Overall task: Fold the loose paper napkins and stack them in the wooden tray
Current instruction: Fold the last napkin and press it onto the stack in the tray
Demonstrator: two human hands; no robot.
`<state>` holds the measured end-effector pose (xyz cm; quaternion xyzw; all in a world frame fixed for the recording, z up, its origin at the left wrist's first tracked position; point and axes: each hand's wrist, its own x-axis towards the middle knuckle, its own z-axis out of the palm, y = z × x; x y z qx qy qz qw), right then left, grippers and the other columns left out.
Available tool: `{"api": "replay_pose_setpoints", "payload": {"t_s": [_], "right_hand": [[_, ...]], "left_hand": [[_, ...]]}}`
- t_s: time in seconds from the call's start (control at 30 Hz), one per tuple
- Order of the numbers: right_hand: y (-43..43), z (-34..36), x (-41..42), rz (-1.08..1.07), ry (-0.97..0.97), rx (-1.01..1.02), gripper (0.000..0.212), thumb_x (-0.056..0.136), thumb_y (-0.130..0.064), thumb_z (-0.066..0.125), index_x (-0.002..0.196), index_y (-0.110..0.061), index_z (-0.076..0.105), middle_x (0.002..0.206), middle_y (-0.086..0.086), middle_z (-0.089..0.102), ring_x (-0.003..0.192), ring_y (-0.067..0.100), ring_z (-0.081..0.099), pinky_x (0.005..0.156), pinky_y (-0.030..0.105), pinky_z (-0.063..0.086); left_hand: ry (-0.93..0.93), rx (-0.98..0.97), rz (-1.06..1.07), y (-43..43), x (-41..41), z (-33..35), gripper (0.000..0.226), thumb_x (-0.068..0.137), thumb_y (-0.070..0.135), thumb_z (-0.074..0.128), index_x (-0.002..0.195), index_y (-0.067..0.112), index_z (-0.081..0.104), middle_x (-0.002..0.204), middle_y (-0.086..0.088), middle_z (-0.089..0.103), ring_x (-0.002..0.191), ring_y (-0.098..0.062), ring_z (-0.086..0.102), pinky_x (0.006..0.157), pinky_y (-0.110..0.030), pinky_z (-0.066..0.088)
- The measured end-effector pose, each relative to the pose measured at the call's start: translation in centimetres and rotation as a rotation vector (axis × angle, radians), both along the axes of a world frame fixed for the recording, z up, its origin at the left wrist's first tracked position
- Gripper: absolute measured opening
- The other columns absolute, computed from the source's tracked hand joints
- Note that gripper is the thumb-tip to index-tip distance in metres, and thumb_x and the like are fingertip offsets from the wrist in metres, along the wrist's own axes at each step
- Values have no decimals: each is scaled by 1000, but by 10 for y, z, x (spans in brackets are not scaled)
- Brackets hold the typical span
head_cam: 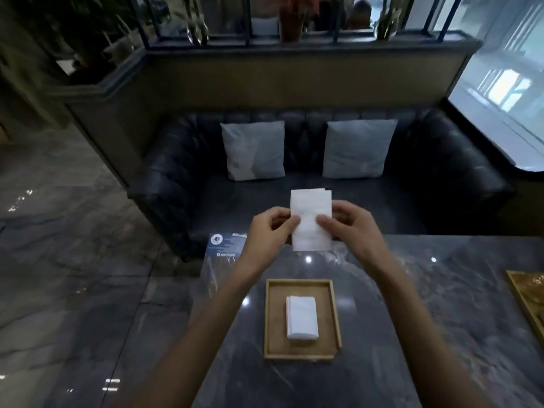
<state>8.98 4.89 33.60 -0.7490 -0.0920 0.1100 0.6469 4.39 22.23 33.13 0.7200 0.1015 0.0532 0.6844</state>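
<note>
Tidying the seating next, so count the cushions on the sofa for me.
2. The left cushion leans against the sofa back, left of centre; the right cushion leans against it right of centre. The held napkin hides a small bit of seat.

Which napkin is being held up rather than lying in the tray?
The upright napkin pinched between the left hand and right hand; the other napkins lie stacked in the wooden tray.

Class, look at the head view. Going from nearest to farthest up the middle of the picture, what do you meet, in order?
Wooden tray holding the stack of folded napkins → napkin pinched by the left hand and right hand → dark sofa seat → pale cushions.
</note>
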Motion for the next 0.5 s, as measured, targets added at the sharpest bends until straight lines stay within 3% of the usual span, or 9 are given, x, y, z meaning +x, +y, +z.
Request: {"api": "replay_pose_setpoints", "payload": {"t_s": [0.17, 0.33, 0.43, 0.5], "right_hand": [[1, -112, 5, -27, 205, -166, 33, 91, -15, 71, 123, -4, 64, 109, 12, 74, 95, 20, 74, 81, 36, 63], [1, -221, -12, -61, 439, -346, 23, 94, -15, 67, 115, -5, 67, 104, 9, 73, 85, 13, 71, 65, 19, 57], [1, -277, -20, -101, 564, -463, 21, 92, -17, 69, 108, -3, 68, 100, 13, 73, 84, 23, 70, 68, 30, 60], [-2, -306, -24, -131, 614, -527, 19, 91, -19, 71, 103, -5, 69, 96, 14, 74, 84, 27, 71, 76, 40, 61]], "left_hand": [[262, 87, 22, 3, 5, -106, 9, 94, 12, 64, 98, 5, 69, 93, -7, 73, 89, -22, 71, 76, -33, 60], [522, 82, 38, -11, -8, -211, 11, 93, 4, 64, 102, 1, 68, 91, -7, 68, 78, -14, 64, 66, -20, 54], [652, 119, 47, -21, -10, -261, 10, 91, 3, 65, 100, -1, 69, 88, -4, 66, 75, -11, 60, 58, -9, 47], [728, 132, 30, -27, -9, -286, 8, 91, 4, 65, 98, 3, 69, 91, -4, 65, 80, -13, 60, 62, -12, 47]]}}
